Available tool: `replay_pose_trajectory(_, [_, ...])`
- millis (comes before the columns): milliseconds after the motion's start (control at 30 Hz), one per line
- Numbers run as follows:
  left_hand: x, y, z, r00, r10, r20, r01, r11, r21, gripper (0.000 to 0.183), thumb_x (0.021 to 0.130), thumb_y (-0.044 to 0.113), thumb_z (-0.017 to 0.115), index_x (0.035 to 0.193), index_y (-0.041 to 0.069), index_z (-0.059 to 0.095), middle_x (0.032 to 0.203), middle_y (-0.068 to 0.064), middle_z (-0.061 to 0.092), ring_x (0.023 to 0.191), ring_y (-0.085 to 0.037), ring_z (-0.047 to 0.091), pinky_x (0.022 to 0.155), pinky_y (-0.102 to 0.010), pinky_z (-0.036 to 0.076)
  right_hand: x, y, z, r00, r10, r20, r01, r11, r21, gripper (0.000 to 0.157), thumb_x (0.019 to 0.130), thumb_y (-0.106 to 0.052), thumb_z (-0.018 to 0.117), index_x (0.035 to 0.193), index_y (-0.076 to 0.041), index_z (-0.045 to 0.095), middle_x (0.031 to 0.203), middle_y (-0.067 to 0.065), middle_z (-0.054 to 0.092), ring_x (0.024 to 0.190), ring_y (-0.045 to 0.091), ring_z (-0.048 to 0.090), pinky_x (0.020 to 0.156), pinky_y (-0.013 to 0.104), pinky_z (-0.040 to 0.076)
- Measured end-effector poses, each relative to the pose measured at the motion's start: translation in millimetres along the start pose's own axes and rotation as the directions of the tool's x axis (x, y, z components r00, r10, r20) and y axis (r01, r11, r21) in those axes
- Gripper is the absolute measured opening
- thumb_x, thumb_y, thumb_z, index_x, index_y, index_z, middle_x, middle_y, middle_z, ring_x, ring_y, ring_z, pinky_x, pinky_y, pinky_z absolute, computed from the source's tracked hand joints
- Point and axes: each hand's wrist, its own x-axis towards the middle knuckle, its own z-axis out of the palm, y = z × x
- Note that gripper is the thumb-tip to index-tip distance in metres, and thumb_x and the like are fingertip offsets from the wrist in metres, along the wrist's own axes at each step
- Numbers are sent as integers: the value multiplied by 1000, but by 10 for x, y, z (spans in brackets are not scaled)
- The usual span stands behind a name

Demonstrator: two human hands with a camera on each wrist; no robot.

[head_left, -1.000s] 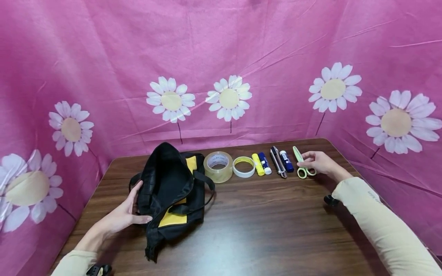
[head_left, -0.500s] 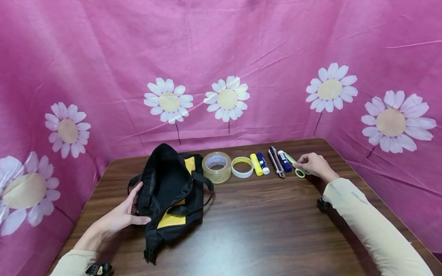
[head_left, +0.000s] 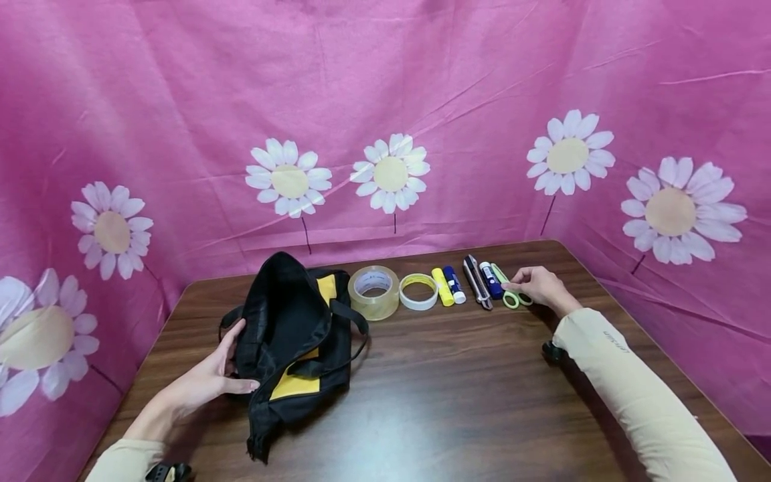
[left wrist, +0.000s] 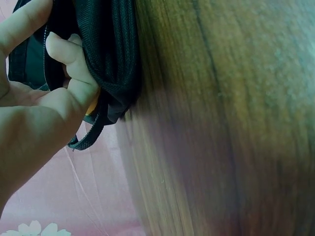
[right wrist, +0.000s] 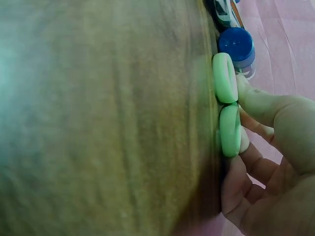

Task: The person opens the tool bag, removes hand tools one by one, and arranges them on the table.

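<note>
A black and yellow bag point(head_left: 295, 348) stands at the left of the table with its mouth gaping. My left hand point(head_left: 207, 378) grips its left side, thumb at the front rim; curled fingers point(left wrist: 74, 64) lie against the black fabric in the left wrist view. At the right end of a row of stationery lie light-green scissors point(head_left: 498, 273). My right hand point(head_left: 537, 284) pinches them near the handles, with the thumb against one green handle loop point(right wrist: 225, 78) in the right wrist view. Just left of the scissors is a blue glue stick point(head_left: 490, 280).
Leftward along the row are a utility knife point(head_left: 478, 282), another blue glue stick point(head_left: 454, 284), a yellow glue stick point(head_left: 442, 288), a white tape roll point(head_left: 418, 304) and a wide clear tape roll point(head_left: 376, 311) beside the bag. Pink flowered cloth point(head_left: 337, 80) surrounds the wooden table point(head_left: 434, 395).
My right hand has slid the scissors leftward, close against the blue glue stick. The left hand keeps its grip on the bag. The head view has shifted slightly.
</note>
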Motion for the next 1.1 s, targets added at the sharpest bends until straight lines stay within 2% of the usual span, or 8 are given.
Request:
replay_pose_trajectory(267, [-32, 5, -17, 1000, -13, 24, 13, 1000, -14, 121, 88, 10, 80, 162, 24, -14, 160, -32, -20, 143, -58, -10, 106, -75, 16, 0, 48, -1, 999, -53, 6, 53, 999, -1, 31, 91, -40, 76, 86, -9, 73, 74, -1, 64, 77, 25, 56, 70, 37, 42])
replay_pose_trajectory(433, [-65, 45, -77, 999, -24, 39, 24, 999, -23, 117, 90, 12, 77, 162, 26, -14, 161, -31, -18, 144, -56, -7, 101, -66, 37, 8, 36, -70, 998, -30, 64, 28, 999, 30, 29, 95, -35, 72, 89, -7, 71, 79, 4, 65, 71, 23, 57, 59, 34, 48])
replay_pose_trajectory(600, [-138, 139, -252, 996, 27, 81, -26, 1000, -4, 106, 94, 8, 71, 163, 20, -10, 157, -38, 7, 129, -44, 42, 81, -46, 54, 22, -98, -233, 995, 1, 101, -4, 1000, 24, 33, 100, -35, 63, 101, -3, 69, 83, 8, 64, 68, 21, 59, 56, 34, 51])
replay_pose_trajectory(733, [-162, 285, -397, 997, 28, 73, -33, 996, 79, 90, 99, 12, 66, 164, 16, 4, 153, -35, 19, 105, -28, 60, 81, -43, 55, 8, -378, -423, 994, -69, 83, 68, 998, 17, 35, 102, -34, 61, 107, 0, 68, 76, 9, 63, 66, 21, 60, 60, 35, 47])
replay_pose_trajectory(900, [-118, 470, -462, 998, -2, 63, -8, 987, 162, 77, 100, 21, 66, 162, 13, 20, 149, -31, 22, 88, -29, 64, 80, -39, 55, -11, -921, -603, 974, -202, 104, 194, 978, 80, 31, 104, -28, 61, 114, 0, 66, 84, 11, 67, 69, 20, 62, 66, 36, 50])
replay_pose_trajectory(967, [-87, 515, -475, 997, -2, 72, -12, 982, 188, 71, 100, 23, 66, 160, 11, 29, 137, -28, 36, 81, -23, 63, 77, -36, 54, -14, -1162, -643, 964, -234, 128, 216, 966, 145, 31, 104, -26, 60, 119, 1, 64, 89, 10, 66, 70, 19, 62, 66, 36, 54])
replay_pose_trajectory(1033, [-60, 538, -494, 996, -5, 92, -13, 980, 200, 66, 100, 22, 66, 157, 9, 36, 111, -24, 48, 74, -18, 61, 74, -33, 53, -24, -1420, -666, 955, -249, 159, 209, 950, 233, 33, 104, -24, 60, 125, 1, 59, 92, 13, 63, 71, 20, 61, 64, 35, 55])
replay_pose_trajectory(1100, [-42, 547, -513, 994, -7, 110, -16, 978, 206, 63, 100, 21, 67, 155, 7, 40, 92, -18, 47, 65, -19, 60, 73, -33, 52, -28, -1668, -668, 946, -269, 182, 203, 928, 313, 39, 103, -24, 62, 132, 1, 55, 100, 15, 62, 75, 20, 61, 63, 34, 56])
